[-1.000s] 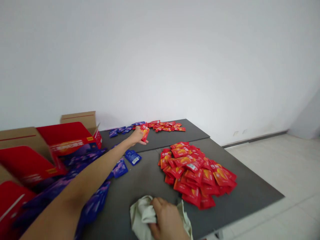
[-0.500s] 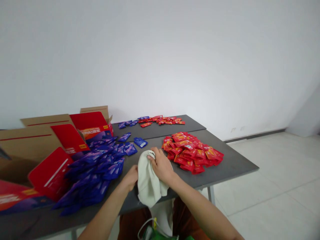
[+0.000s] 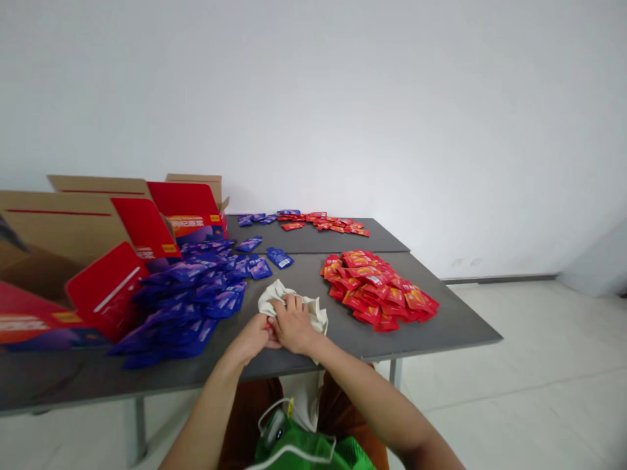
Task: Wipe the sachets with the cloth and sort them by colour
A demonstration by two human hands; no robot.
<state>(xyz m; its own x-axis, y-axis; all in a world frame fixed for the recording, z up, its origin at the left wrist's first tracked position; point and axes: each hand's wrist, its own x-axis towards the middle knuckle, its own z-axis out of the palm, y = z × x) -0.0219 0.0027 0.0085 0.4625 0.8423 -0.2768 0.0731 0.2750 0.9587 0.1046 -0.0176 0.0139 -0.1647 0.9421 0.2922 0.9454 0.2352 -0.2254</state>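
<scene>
A crumpled cream-coloured cloth (image 3: 273, 292) lies bunched on the table's near part, between the blue sachets (image 3: 191, 294) and the red sachets (image 3: 379, 287). My right hand (image 3: 294, 324) rests on top of it, its bent fingers gripping the fabric. At the cloth's lower left edge, my left hand (image 3: 255, 338) has its fingers closed against it; the fingertips are partly hidden beside the right hand. Whether the cloth is a bag or a plain piece of fabric I cannot tell.
Open red cardboard boxes (image 3: 140, 228) stand on the left of the dark grey table (image 3: 455, 329). Smaller groups of blue sachets (image 3: 257, 219) and red sachets (image 3: 337, 223) lie at the back, near the white wall (image 3: 392, 117). Green material (image 3: 313, 444) sits at my lap.
The cloth, which hung upright and spread over the table's front edge, is now bunched lower and flatter on the tabletop. My hands have come closer together. The view has shifted slightly.
</scene>
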